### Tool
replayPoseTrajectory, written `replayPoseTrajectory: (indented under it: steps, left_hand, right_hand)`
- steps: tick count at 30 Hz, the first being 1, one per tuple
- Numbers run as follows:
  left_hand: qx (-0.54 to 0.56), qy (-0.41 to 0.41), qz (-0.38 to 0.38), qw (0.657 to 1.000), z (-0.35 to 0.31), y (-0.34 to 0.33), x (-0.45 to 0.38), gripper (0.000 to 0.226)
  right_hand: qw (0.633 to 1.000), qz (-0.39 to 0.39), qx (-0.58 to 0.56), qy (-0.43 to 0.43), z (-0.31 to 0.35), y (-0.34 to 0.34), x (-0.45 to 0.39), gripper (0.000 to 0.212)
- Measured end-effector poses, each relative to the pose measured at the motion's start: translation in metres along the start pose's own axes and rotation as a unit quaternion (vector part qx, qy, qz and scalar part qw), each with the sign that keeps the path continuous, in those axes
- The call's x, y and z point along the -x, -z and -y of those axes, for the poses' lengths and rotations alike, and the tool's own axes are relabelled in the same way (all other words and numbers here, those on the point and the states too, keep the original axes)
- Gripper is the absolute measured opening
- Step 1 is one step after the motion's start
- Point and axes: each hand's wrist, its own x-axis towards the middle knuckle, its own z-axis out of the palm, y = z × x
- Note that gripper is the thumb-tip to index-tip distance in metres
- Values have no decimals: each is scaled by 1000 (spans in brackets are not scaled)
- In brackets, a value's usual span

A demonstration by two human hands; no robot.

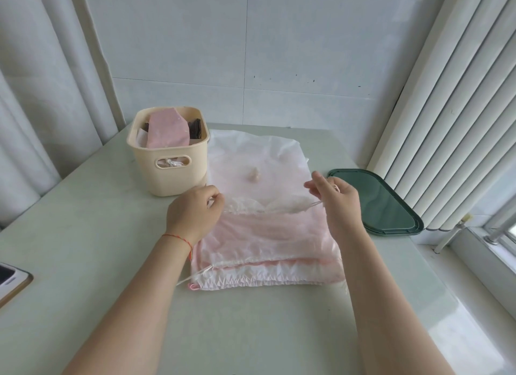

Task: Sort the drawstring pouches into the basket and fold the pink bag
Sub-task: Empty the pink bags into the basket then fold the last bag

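Step in hand: I judge I am drawing the top sheer pouch (259,204) shut by its cord before it goes into the basket (167,162).
Left hand: my left hand (192,212) pinches the gathered mouth of the pouch at its left end, fingers curled in.
Right hand: my right hand (339,201) pinches the thin white cord (312,204) at the right end, just above the fabric; the two hands are apart, one at each end of the mouth.
Where the pouch is: it lies flat on the pile of pouches (268,263), mid worktop (83,235), just right of the basket.
Pink bag: the pale pink bag (279,263) seems to lie lower in the pile, its edge showing near me; I cannot tell exactly which layer is which.
Basket: it already holds a pink pouch (167,131) and some darker ones.
How to do it well: I should hold the left end firm and pull the cord level and sideways, so the gathers close evenly and the layers beneath are not dragged.
Risk: the fabric looks thin and slippery; a hard tug may shift the whole pile.
Nearby: a green lid (382,201) lies on the right, a phone (11,279) at the left edge.
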Motion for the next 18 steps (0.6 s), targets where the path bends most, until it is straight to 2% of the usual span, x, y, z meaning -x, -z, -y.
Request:
replayPoseTrajectory:
  steps: [3, 6, 8, 10, 13, 16, 18]
  left_hand:
    - [-14, -23, 6, 1000, -4, -1, 0, 22]
    - [-28, -36, 20, 999, -5, -3, 0, 24]
    - [-36, -33, 19, 999, -3, -4, 1, 24]
    - [-35, -16, 5, 999, -1, -5, 0, 25]
    - [-28, 11, -14, 999, 1, -8, -1, 28]
    - [-39, 16, -16, 999, 0, -9, -1, 30]
    - [-52, 30, -29, 998, 7, -6, -4, 29]
  right_hand:
    - [979, 114, -168, -7, 9, -7, 7, 48]
    - [973, 166, -153, -37, 11, -16, 14, 53]
    - [983, 174, -57, -32, 8, -18, 14, 56]
    - [983, 150, 105, 7, 2, -18, 12, 56]
    - [951, 115, 279, 68, -7, -21, 9, 56]
    - [915, 80, 381, 110, -9, -21, 7, 56]
    - [895, 25, 430, 118, -8, -10, 2, 54]
